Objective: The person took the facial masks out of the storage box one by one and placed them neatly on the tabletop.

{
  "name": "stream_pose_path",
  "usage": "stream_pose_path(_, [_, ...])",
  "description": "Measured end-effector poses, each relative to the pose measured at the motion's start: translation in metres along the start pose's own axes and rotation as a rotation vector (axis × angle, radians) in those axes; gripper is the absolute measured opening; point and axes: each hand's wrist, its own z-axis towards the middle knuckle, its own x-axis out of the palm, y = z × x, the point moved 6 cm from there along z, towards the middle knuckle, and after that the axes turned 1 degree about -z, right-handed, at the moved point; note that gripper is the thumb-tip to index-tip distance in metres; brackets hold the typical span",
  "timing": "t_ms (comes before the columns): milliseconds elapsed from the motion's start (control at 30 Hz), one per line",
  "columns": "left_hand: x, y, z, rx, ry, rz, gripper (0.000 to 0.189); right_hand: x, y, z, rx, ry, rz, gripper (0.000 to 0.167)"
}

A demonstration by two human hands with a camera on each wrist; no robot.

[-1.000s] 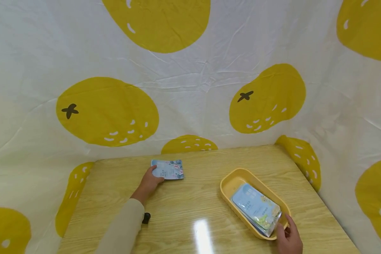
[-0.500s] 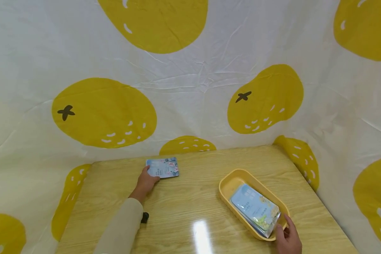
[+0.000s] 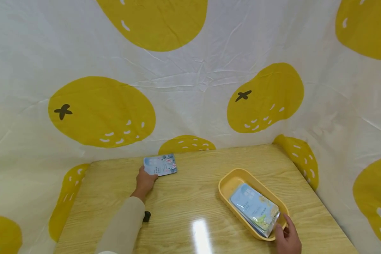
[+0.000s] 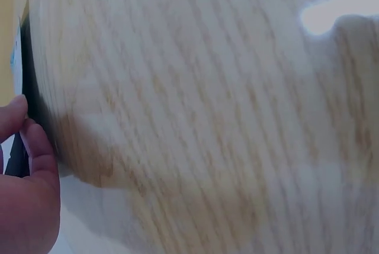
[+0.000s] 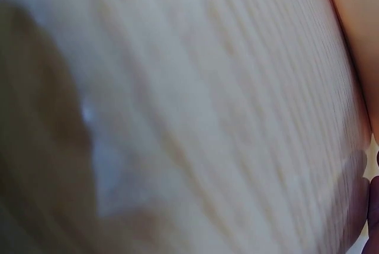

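Observation:
At the back left of the table, a flat light-blue packet (image 3: 160, 165) with a floral print is pinched at its near left corner by my left hand (image 3: 145, 181). In the left wrist view, the thumb and fingers of this hand (image 4: 29, 195) close on the packet's edge (image 4: 18, 67), which shows nearly edge-on over a dark shadow. A yellow oblong tray (image 3: 231, 185) stands on the right, holding a stack of similar blue packets (image 3: 255, 208). My right hand (image 3: 288, 238) grips the tray's near right end, thumb and fingers at the rim.
The wood-grain table (image 3: 184, 201) carries a bright light reflection (image 3: 201, 234) near the front. A white cloth (image 3: 190, 102) with large yellow fruit prints hangs behind the table and along both sides. A small black object (image 3: 146, 216) shows beside the left sleeve (image 3: 124, 225).
My left hand has moved the packet a little left and farther back, towards the cloth. The right hand stays at the tray, which keeps its place.

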Motion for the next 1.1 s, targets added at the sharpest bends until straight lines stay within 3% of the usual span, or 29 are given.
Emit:
stream_pose_path(167, [-0.001,-0.001,0.004,-0.013,0.004,0.026,0.082,0.0,0.0,0.0,-0.002,-0.009,0.002,0.05])
stream_pose_path(467, [-0.004,-0.008,-0.002,0.007,-0.025,0.085,0.075,0.002,-0.003,0.0,0.003,0.009,0.017,0.052])
stream_pose_path(767, [-0.007,-0.003,0.0,-0.067,-0.088,0.118,0.066,0.001,0.0,-0.001,-0.02,-0.024,0.022,0.05])
stream_pose_path(933, [-0.008,0.003,0.002,-0.037,-0.12,0.147,0.059,0.001,0.0,0.0,-0.047,-0.04,0.027,0.05])
stream_pose_path(1100, [-0.005,-0.004,-0.003,-0.012,-0.186,0.189,0.055,0.001,-0.002,0.0,-0.018,-0.033,0.002,0.05])
